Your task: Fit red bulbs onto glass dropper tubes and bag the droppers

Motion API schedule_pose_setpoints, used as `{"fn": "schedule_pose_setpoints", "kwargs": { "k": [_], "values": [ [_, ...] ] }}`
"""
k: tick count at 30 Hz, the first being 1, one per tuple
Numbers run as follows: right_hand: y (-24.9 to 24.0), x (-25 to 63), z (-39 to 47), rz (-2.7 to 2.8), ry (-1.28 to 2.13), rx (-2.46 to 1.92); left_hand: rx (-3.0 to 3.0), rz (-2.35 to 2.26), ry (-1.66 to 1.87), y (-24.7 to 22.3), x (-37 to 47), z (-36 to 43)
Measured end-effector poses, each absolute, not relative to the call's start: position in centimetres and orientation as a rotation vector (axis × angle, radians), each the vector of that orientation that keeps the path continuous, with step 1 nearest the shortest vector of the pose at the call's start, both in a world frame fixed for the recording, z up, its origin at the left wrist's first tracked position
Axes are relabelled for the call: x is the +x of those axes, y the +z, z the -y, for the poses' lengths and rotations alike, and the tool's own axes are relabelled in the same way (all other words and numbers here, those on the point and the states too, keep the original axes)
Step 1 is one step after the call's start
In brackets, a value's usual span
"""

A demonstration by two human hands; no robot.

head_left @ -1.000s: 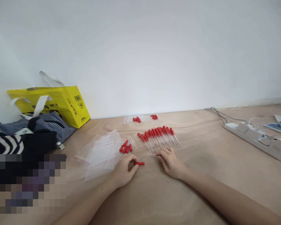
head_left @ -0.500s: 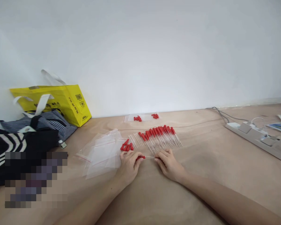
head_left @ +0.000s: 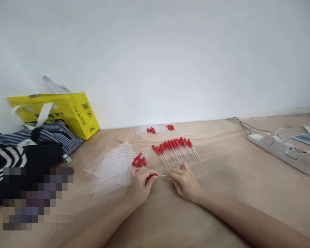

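Observation:
My left hand (head_left: 141, 182) pinches a red rubber dropper bulb (head_left: 152, 176) between thumb and fingers. From the bulb's open end a thin clear dropper tube (head_left: 162, 175) runs level to my right hand (head_left: 184, 182), whose fingertips are closed on its far part. How deep the tube sits in the bulb is too small to tell. Just beyond my hands lies a row of droppers with red bulbs (head_left: 174, 144), side by side. Left of them are several bare tubes (head_left: 149, 154) and a small group of loose red bulbs (head_left: 139, 160).
Clear zip bags (head_left: 111, 172) are spread left of my hands. Near the wall another bag (head_left: 160, 128) bears red bulbs and tubes. A yellow bag (head_left: 79, 115), a striped bag (head_left: 62, 134) and black cloth stand at left. A power strip (head_left: 281, 153) with plugs lies right.
The bulb and tube are still held end to end. My right fingers sit closer to the bulb, with less tube showing between the hands. The view has shifted slightly.

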State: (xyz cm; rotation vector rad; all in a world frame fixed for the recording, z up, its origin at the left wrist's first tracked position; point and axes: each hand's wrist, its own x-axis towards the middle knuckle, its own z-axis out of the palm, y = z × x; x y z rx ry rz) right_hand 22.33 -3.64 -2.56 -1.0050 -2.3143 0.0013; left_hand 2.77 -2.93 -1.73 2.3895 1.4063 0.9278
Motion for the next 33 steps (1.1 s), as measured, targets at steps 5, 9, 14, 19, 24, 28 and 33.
{"fn": "schedule_pose_setpoints", "kwargs": {
  "k": [5,9,14,19,24,28,33],
  "values": [
    [-2.1,22.7,3.1,2.373,-0.131,-0.922,2.498,-1.349,0.875,-1.6,2.9,3.4],
    [-2.3,22.3,3.2,2.336,-0.055,-0.918,2.533,-1.342,0.881,-1.2,3.1,3.8],
    [-2.6,21.7,3.3,2.302,0.038,-0.922,2.55,-1.341,0.91,-1.1,3.1,4.0],
    [-2.6,21.5,3.3,2.292,0.094,-0.891,2.567,-1.305,0.923,-1.2,3.1,4.0],
    [-2.9,21.4,3.3,2.293,0.159,-0.923,2.545,-1.295,0.894,-1.0,3.2,4.1],
    [-2.5,21.3,3.1,2.294,0.223,-0.932,2.497,-1.338,0.889,-1.0,3.2,3.7],
    [-1.2,21.1,2.7,2.382,0.086,-1.073,2.495,-1.401,0.865,-0.9,2.5,2.8]
  ]
}}
